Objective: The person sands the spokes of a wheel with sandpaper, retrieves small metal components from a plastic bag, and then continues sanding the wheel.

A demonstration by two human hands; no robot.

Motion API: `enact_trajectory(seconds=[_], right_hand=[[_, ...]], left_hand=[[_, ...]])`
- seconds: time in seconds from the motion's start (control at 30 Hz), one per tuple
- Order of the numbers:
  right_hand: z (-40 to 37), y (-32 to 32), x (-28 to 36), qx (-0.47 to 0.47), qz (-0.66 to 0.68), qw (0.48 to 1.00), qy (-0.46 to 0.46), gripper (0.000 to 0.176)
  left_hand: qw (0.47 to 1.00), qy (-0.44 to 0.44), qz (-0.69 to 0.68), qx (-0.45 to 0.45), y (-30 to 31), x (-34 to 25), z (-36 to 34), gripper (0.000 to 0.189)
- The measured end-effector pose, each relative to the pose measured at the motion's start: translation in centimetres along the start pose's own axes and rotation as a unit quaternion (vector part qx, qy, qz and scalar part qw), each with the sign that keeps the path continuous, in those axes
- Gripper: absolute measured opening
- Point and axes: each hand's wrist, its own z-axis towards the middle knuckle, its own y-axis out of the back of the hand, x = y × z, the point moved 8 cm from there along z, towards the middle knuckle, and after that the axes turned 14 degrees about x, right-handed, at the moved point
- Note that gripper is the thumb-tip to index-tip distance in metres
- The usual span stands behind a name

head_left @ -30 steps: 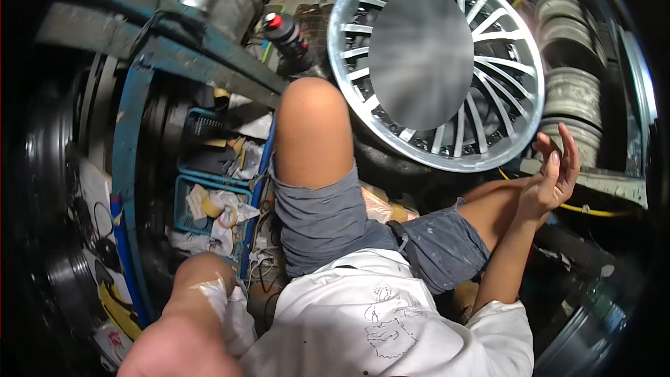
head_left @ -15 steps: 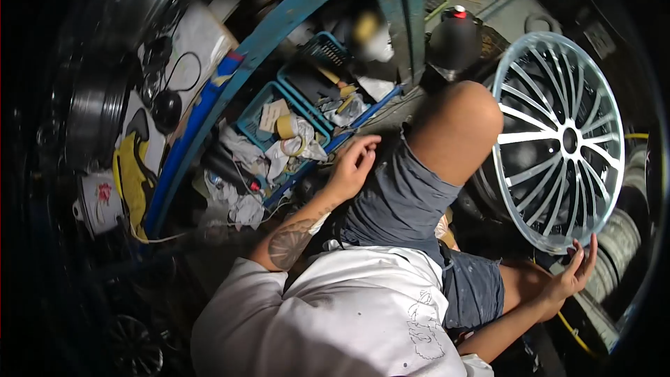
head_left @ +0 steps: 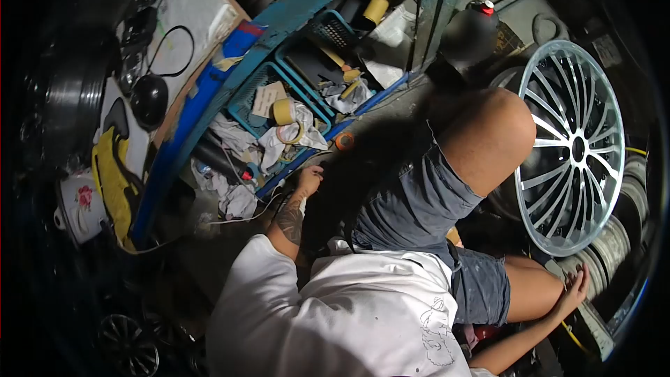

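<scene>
My left hand [head_left: 310,179] is low beside the blue shelf edge, its fingers curled; anything inside them is hidden. An orange tape roll [head_left: 344,141] lies on the floor just above it. On the right, a silver multi-spoke wheel rim [head_left: 578,148] stands upright, facing me. Below its lower edge, my right hand [head_left: 575,292] is open, fingers apart, near my lower knee and apart from the rim.
Teal baskets [head_left: 305,89] hold a yellow tape roll [head_left: 283,111], rags and papers. A blue frame post [head_left: 183,133] stands at left, beside a yellow-and-black object [head_left: 113,180] and a flowered white pot [head_left: 82,199]. A dark red-capped jug [head_left: 469,36] is at the top. More wheels [head_left: 614,255] lie at lower right.
My left hand has moved down and left to the shelf edge, and its fingers have curled in. My right hand is lower, farther from the rim. The whole view has shifted.
</scene>
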Motion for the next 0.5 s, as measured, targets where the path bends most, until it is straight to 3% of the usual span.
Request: enact_trajectory(seconds=[0.13,0.17,0.23,0.3,0.37,0.43,0.5], right_hand=[[0.1,-0.1,-1.9,0.023,-0.008,0.998,-0.051,0.034],[-0.1,0.2,-1.9,0.021,-0.002,0.998,-0.052,0.034],[-0.5,0.6,-1.9,0.017,0.012,0.998,-0.053,0.033],[-0.5,1.2,-2.7,0.010,0.003,0.999,-0.041,0.033],[-0.9,0.8,-1.6,0.000,-0.005,1.000,-0.029,0.032],[-1.0,0.8,-1.5,-0.014,-0.002,1.000,-0.006,0.032],[-1.1,1.3,-1.5,-0.021,-0.018,0.999,-0.018,0.033]], left_hand=[[0.989,-0.101,0.102,0.036,-3.9,-6.4,3.6,0.030],[0.980,-0.138,0.141,0.034,-5.6,-7.1,4.8,0.029],[0.976,-0.177,0.094,0.089,-9.9,-5.4,8.8,0.030],[0.897,-0.388,0.209,0.035,-15.2,-5.4,11.1,0.029],[0.860,-0.402,0.313,0.028,-18.0,-5.9,10.5,0.035],[0.878,-0.228,0.414,0.072,-18.4,-8.8,7.9,0.047],[0.957,-0.155,0.242,0.047,-16.6,-11.0,5.8,0.050]])
